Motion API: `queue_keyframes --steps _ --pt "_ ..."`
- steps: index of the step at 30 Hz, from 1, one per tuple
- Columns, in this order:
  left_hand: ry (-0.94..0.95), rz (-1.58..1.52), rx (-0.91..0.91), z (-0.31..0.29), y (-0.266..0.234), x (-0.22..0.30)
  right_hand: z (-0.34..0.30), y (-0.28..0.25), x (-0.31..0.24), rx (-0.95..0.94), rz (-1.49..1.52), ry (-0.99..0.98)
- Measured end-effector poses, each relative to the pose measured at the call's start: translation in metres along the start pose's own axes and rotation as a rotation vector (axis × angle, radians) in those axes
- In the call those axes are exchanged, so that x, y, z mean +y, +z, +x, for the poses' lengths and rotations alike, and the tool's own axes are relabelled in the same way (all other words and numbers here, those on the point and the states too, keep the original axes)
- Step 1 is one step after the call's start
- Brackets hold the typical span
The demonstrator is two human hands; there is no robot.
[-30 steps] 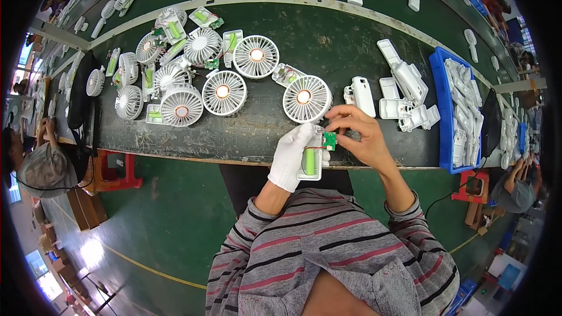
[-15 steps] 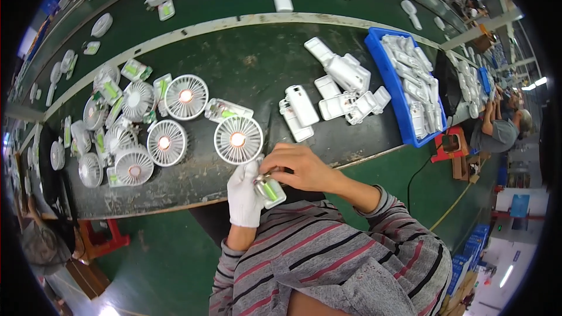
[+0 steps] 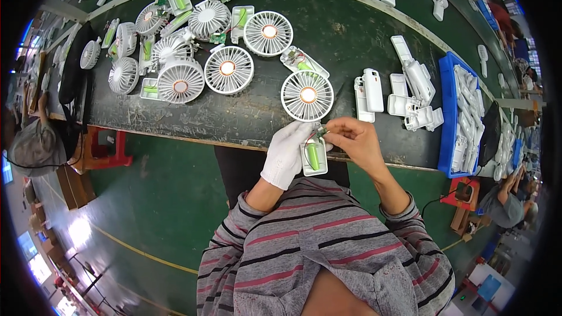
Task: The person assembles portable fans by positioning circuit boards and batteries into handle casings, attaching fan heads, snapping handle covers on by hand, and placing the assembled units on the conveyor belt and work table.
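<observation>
1. Half a second ago the right hand (image 3: 358, 142) covered the upper part of the handle housing (image 3: 316, 171); now it sits to the right, leaving the inside more exposed.
2. One second ago the circuit board (image 3: 321, 132) showed its broad green face beyond the housing's right edge; now it looks narrow, near the housing's upper end.
3. The housing is an open white shell, nearly upright in view, with a green cylindrical battery (image 3: 313, 157) inside and thin wires above it.
4. It lies at the bench's front edge, just below a white fan head (image 3: 307, 95); their join is hidden.
5. The gloved left hand (image 3: 287, 149) is clamped on the housing's left side.
6. The right fingertips meet the board's edge; I cannot tell whether they pinch it.
</observation>
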State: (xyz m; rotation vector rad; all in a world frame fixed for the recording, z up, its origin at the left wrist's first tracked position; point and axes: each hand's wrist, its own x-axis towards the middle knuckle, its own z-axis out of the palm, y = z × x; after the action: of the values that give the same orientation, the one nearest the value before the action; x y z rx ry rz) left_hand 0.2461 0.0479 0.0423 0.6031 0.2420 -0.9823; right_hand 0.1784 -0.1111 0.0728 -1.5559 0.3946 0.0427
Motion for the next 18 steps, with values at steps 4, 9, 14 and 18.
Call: queue_keyframes --steps 4,9,14,18 --pt "-0.021 -0.003 0.026 -0.006 0.007 0.007 0.005 0.004 -0.003 -0.017 0.097 0.056" --pt "0.017 0.071 0.020 -0.001 -0.003 0.001 0.006 0.013 -0.012 -0.061 0.195 -0.005" --pt "0.042 0.027 0.080 0.000 -0.002 -0.005 0.012 0.010 -0.023 -0.107 -0.070 0.042" --pt "0.003 0.008 0.084 -0.001 0.000 -0.002 0.015 0.001 -0.023 -0.268 0.095 0.065"
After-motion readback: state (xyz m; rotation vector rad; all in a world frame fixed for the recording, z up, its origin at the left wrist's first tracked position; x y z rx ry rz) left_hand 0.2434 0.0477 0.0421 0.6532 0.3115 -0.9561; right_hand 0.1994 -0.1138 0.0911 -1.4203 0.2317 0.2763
